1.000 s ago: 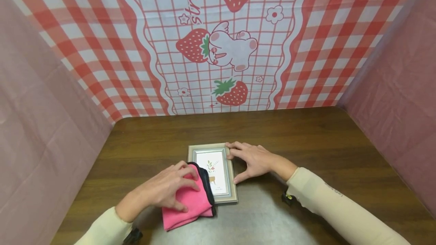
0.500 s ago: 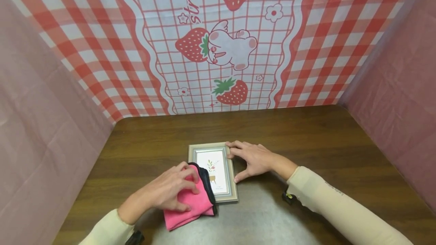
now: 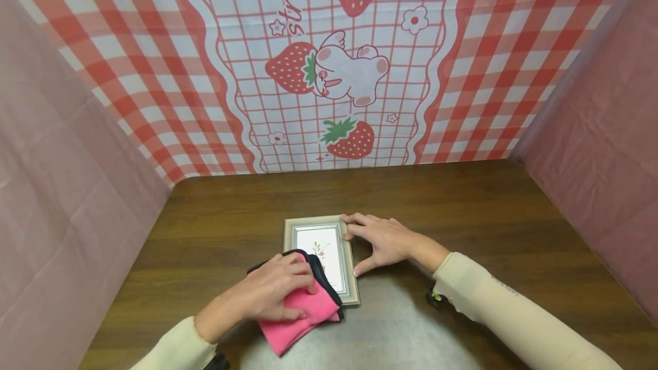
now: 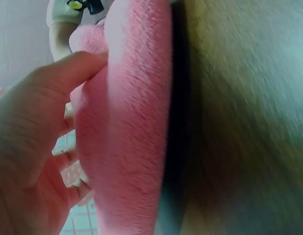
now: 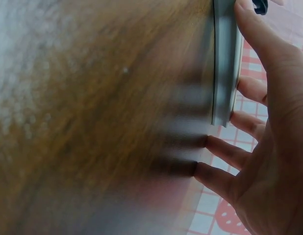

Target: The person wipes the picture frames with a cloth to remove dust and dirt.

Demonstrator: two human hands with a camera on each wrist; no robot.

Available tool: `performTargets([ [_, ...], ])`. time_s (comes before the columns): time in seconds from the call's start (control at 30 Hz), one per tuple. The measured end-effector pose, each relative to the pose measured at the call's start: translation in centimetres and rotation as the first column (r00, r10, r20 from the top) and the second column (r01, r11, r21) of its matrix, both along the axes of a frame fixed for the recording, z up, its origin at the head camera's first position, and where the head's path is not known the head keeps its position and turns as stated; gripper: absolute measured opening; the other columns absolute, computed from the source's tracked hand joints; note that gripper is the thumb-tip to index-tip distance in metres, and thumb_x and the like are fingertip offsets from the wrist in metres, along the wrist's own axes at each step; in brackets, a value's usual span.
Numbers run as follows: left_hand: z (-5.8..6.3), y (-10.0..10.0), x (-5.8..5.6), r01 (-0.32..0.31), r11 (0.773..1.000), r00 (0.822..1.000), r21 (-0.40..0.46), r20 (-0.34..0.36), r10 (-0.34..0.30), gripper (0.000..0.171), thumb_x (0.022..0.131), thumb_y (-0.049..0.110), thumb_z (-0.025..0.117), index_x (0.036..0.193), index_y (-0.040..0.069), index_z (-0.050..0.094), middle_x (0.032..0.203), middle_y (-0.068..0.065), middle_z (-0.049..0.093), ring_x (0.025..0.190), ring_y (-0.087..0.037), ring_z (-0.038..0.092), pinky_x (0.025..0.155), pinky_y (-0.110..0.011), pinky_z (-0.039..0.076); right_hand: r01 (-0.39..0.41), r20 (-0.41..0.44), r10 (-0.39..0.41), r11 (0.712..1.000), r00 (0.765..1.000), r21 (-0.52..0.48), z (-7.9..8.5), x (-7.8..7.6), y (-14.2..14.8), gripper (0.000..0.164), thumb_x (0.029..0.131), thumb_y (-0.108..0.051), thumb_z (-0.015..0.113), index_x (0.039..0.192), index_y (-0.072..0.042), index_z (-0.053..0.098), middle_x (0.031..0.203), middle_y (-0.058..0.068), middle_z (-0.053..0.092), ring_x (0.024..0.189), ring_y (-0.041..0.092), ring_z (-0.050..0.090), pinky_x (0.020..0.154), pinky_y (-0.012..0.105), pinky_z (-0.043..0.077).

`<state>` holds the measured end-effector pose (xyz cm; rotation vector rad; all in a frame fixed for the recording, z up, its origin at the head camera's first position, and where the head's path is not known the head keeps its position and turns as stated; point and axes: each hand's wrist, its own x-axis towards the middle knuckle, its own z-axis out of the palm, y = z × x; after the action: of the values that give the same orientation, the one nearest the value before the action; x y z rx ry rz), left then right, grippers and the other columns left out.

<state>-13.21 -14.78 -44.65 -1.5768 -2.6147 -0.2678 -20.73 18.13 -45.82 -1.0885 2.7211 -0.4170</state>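
Pink cloth [image 3: 317,303] under left hand [image 3: 272,291], over picture frame [image 3: 336,257]

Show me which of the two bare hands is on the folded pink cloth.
The left hand: it lies on the folded pink plush cloth with black edging, whereas the right hand touches the pale rectangular picture frame.

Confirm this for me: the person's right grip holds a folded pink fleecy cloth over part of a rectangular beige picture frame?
Wrong side: the person's left grip holds the folded pink fleecy cloth over part of the rectangular beige picture frame, as the head view shows.
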Motion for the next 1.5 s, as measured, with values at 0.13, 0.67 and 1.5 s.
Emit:
performTargets([
  [0.13, -0.2, 1.1, 0.0, 0.035, 0.999, 0.999, 0.001, -0.025, -0.035, 0.035, 0.09, 0.046, 0.091, 0.118, 0.029, 0.079, 0.113, 0.011, 0.074, 0.113, -0.012, 0.063, 0.092, -0.03, 0.055, 0.004, 0.003, -0.004, 1.0, 1.0, -0.002, 0.0, 0.0, 0.0, 0.081, 0.083, -0.074, 0.089, 0.146, -0.029, 0.069, 0.18, 0.006, 0.045, 0.151, 0.037, 0.059, 0.09, 0.062, 0.059],
  [0.67, -0.9, 4.5, -0.1, 0.123, 0.992, 0.981, -0.008, -0.149, -0.122, 0.033, 0.099, 0.05, 0.083, 0.129, 0.035, 0.08, 0.113, 0.009, 0.071, 0.107, -0.011, 0.063, 0.094, -0.026, 0.057, 0.002, 0.004, -0.002, 1.0, 1.0, -0.006, -0.2, 0.2, 0.2, 0.083, 0.083, -0.073, 0.09, 0.15, -0.029, 0.069, 0.179, 0.005, 0.045, 0.153, 0.038, 0.058, 0.091, 0.066, 0.059],
  [1.5, -0.3, 1.8, -0.2, 0.101, 0.995, 0.992, 0.019, -0.082, -0.099, 0.016, 0.097, 0.046, 0.085, 0.103, 0.031, 0.085, 0.107, 0.011, 0.065, 0.104, -0.008, 0.058, 0.087, -0.022, 0.052, -0.002, 0.006, 0.002, 1.0, 1.0, -0.01, 0.1, 0.0, 0.1, 0.083, 0.084, -0.073, 0.089, 0.151, -0.029, 0.068, 0.18, 0.005, 0.044, 0.153, 0.038, 0.058, 0.091, 0.062, 0.059],
])
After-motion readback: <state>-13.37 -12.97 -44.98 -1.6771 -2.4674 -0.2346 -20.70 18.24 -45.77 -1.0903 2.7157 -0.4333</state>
